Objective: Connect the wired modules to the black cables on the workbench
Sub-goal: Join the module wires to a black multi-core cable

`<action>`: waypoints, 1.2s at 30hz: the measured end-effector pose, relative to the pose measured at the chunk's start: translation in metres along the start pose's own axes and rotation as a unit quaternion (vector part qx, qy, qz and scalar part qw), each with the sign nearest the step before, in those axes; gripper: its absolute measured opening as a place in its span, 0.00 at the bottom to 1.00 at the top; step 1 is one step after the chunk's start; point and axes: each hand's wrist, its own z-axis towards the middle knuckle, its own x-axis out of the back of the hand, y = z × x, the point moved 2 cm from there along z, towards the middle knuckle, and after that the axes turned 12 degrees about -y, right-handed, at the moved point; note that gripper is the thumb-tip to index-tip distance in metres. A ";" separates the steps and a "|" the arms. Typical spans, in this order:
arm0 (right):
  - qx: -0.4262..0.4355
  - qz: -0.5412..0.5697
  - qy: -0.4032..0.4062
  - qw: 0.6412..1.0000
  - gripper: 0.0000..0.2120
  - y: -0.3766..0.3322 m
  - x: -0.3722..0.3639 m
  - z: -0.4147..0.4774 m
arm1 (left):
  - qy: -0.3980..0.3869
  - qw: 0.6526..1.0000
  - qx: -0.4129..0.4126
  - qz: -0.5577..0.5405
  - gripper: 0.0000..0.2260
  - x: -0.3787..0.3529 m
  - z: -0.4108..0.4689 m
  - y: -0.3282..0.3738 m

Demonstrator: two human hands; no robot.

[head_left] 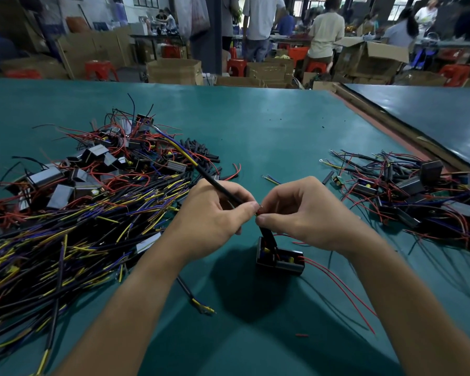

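Over the near tabletop (255, 126): left hand (215, 215) and right hand (304, 213) meet, fingertips almost touching.
Left fingers: thumb and forefinger pinch the cable (220, 187) close to its end; the rest of it slants up and away to the left.
Right fingers: thumb and forefinger pinch a red lead (258, 212) at its tip.
Module (280, 259): directly under the hands, joined to them by a black sleeve. I cannot tell whether it rests on the tabletop or hangs just above it.
Step in hand: probably joining the lead's bare end to a cable core.
Doing it well: grip close to both tips, line the ends up before twisting, and keep the module's weight from dragging on the joint.
Module case: open on top, with yellow parts and wiring inside.
Cable heap (65, 240): left, loose, well apart from the hands.
Module heap (92, 169): behind the cables.
Right heap (418, 191): modules with wires, possibly finished.
Boxes (174, 71): cardboard, beyond the tabletop; their contents cannot be seen.
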 end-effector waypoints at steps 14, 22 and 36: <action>-0.006 0.122 -0.035 0.992 0.08 -0.002 0.006 -0.005 | -0.021 0.999 -0.024 0.032 0.06 0.002 -0.002 0.004; -0.006 0.146 -0.017 0.989 0.05 0.000 0.001 -0.001 | -0.028 0.997 -0.050 0.054 0.05 0.002 -0.001 0.000; -0.011 0.127 -0.033 0.991 0.06 0.003 0.003 -0.002 | -0.046 0.997 -0.054 0.008 0.05 0.000 0.000 -0.002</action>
